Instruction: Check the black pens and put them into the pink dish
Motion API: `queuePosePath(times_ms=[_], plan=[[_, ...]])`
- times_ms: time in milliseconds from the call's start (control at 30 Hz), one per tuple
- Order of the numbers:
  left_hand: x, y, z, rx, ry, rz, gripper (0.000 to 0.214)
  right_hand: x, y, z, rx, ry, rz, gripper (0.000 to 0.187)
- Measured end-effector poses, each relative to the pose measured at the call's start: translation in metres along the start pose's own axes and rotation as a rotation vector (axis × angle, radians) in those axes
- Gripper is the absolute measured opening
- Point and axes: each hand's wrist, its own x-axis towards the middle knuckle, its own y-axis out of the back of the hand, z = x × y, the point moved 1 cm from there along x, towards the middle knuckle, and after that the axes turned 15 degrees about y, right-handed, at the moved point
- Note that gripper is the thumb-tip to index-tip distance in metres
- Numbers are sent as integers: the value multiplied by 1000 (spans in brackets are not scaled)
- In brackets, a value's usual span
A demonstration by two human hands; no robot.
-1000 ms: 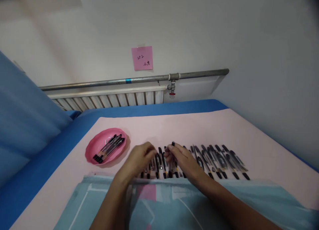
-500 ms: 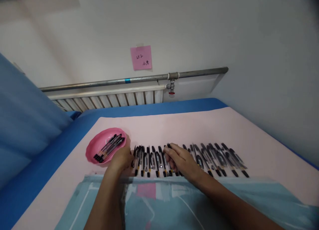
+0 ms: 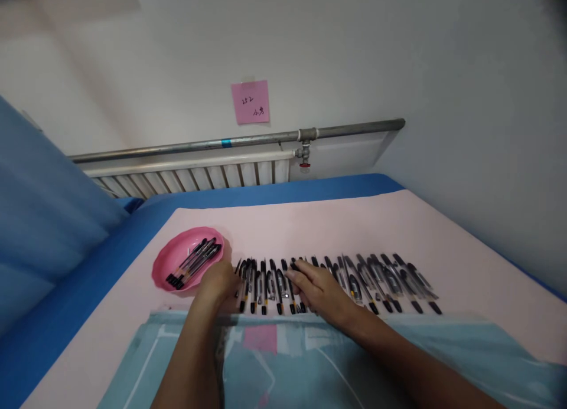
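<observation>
Many black-capped clear gel pens [image 3: 263, 285] lie side by side in a long row across the pink tabletop. My right hand [image 3: 319, 291] is over the middle of the row, its fingers closed on a pen whose black end shows by the fingertips. At the row's left end rests my left hand [image 3: 219, 282], fingers curled inward beside the outermost pen; what they hold, if anything, is hidden. A pink bowl [image 3: 160, 261] stands just beyond the left hand, with several more pens [image 3: 197, 261] lying slanted inside it.
A light blue patterned cloth [image 3: 142, 350] covers the near edge, under my forearms. Behind the table's blue border [image 3: 283, 192] are a white radiator [image 3: 221, 176] and a metal pipe [image 3: 195, 146]. A blue curtain [image 3: 44, 208] hangs left; a wall [image 3: 496, 161] stands right.
My right hand has lowered slightly onto the row, and the pen end raised at its fingertips now sits lower. The left hand has barely moved.
</observation>
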Motion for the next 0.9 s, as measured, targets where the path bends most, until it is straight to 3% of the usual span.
queuePosePath(times_ms=[133, 233, 367, 467, 600, 900], plan=[[-7, 6, 4, -105, -66, 116, 19, 0, 0, 0, -55, 32, -56, 29], [-15, 11, 8, -480, -183, 181, 13, -1, -1, -2, -66, 53, -75, 29], [-24, 8, 20, -1057, -344, -93, 15, -3, -4, -3, -61, 79, -94, 27], [-28, 2, 30, -1335, -336, -285, 17, -4, -6, -3, -61, 92, -100, 25], [-29, -1, 36, -1489, -308, -372, 16, -4, -6, -3, -56, 101, -89, 23], [-27, 2, 33, -1566, -294, -376, 12, -5, -5, -2, -50, 78, -57, 25]])
